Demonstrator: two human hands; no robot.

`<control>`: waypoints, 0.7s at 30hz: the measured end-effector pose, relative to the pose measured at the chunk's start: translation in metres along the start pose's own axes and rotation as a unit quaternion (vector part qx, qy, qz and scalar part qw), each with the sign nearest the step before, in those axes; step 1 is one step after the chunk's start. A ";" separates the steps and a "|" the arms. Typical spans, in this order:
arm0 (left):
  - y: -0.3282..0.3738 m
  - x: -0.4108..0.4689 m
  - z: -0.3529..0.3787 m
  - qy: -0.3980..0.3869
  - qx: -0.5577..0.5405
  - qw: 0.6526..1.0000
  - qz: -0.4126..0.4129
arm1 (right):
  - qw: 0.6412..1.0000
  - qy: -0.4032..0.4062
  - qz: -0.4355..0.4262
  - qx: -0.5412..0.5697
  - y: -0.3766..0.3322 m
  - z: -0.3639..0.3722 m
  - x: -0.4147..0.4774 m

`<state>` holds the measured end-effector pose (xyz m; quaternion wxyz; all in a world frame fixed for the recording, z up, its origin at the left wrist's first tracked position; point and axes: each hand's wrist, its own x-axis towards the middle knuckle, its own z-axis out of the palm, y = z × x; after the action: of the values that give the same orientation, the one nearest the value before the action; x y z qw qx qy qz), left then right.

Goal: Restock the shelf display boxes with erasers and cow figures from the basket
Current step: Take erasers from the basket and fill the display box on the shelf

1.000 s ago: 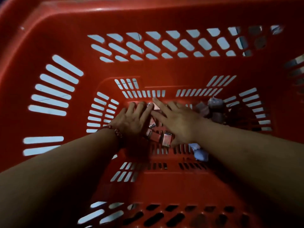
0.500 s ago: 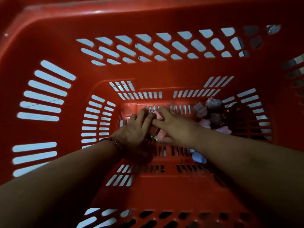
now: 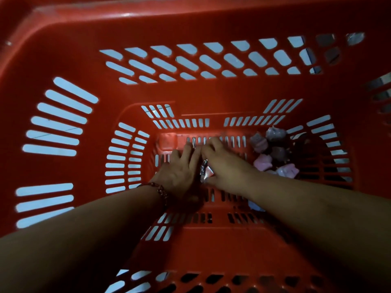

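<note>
Both my hands are down on the floor of the red basket (image 3: 211,92), pressed side by side. Between my left hand (image 3: 182,172) and my right hand (image 3: 226,168), a few small pink wrapped erasers (image 3: 206,173) peek out, held in by curled fingers and thumbs; most of them are hidden under my palms. A heap of pink and mauve cow figures (image 3: 273,153) lies at the floor's right end, just right of my right hand. One pale blue figure (image 3: 255,206) shows under my right forearm.
The basket's slotted walls rise steeply on all sides around my arms. A bead bracelet (image 3: 161,192) sits on my left wrist. The left part of the basket floor (image 3: 167,140) shows bare plastic. No shelf or display box is in view.
My hands have closed together and slid toward the basket's far wall, bunching the spread-out erasers between them. Fewer erasers show now. The cow figures have not moved.
</note>
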<state>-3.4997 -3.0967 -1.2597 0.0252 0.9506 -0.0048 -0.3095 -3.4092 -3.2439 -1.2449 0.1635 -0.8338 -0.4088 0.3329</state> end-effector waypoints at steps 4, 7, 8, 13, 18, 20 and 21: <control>0.007 0.000 -0.007 0.118 0.135 0.979 0.096 | 0.999 -0.029 0.030 0.024 -0.008 0.002 -0.002; 0.002 0.002 0.009 0.149 0.182 0.965 0.113 | 0.996 -0.040 0.064 0.036 -0.017 0.006 -0.005; 0.002 0.003 0.012 0.127 0.167 0.972 0.106 | 0.996 -0.040 0.073 0.036 -0.019 0.008 -0.005; 0.016 -0.003 -0.004 0.005 0.062 0.998 0.003 | 0.994 -0.036 0.100 0.041 -0.020 0.012 0.000; 0.027 -0.014 -0.012 -0.053 0.048 0.990 -0.123 | 0.994 -0.047 0.093 0.030 -0.023 0.014 0.001; 0.028 -0.013 -0.014 -0.101 -0.017 0.980 -0.172 | 0.994 -0.052 0.093 0.036 -0.023 0.014 0.002; 0.029 -0.014 -0.018 -0.115 -0.055 0.974 -0.189 | 0.993 -0.056 0.092 0.039 -0.022 0.014 0.003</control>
<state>-3.5003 -3.1248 -1.2350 0.0180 0.8894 0.1897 -0.4155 -3.4302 -3.2281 -1.2437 0.1412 -0.8410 -0.3257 0.4082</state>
